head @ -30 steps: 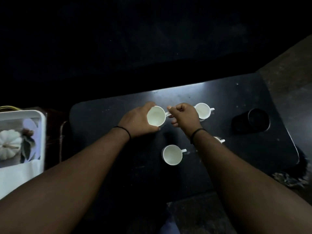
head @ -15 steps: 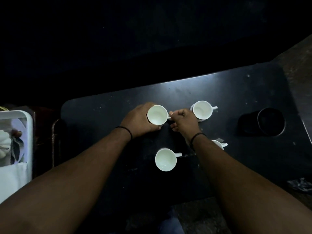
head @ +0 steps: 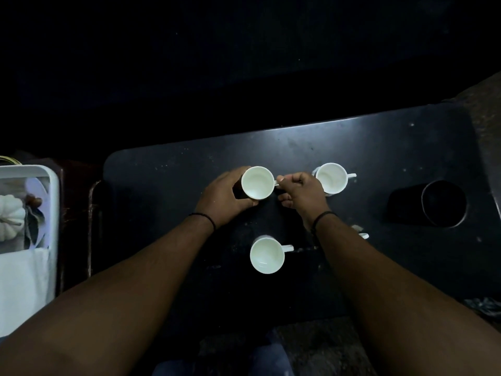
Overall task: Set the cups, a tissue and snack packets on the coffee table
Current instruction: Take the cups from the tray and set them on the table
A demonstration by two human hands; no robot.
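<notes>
Head view, looking steeply down: the dark, glossy rectangular desk (head: 352, 147) fills the middle of a very dim scene. Left of the desk stands a white plastic tray (head: 53, 185) with a small white pumpkin ornament (head: 9, 217) and what looks like a folded white cloth or tissue (head: 21, 286) in it. Toward the desk's right end lies a black cylindrical container (head: 431, 204), apparently tipped on its side with its mouth facing up toward the camera.

Four white ceramic cups are on or just above the desk. The held cup (head: 257, 182) sits near the desk's centre; whether its base touches the surface cannot be told. The far cup (head: 331, 177) stands just right of it, handle pointing right; the near cup (head: 267, 255) stands closer to the desk's front edge, handle also pointing right. A fourth cup (head: 363, 235) is almost wholly hidden under the right forearm — only its handle shows.

The left hand (head: 221, 196) is curled around the held cup's left wall, gripping it; the right hand (head: 301, 194) is closed in a pinch on that cup's handle, which points right. So the cup lies between the two hands, its handle axis running left to right — setting it down likely needs only a straight lowering and release. No snack packets can be made out.
</notes>
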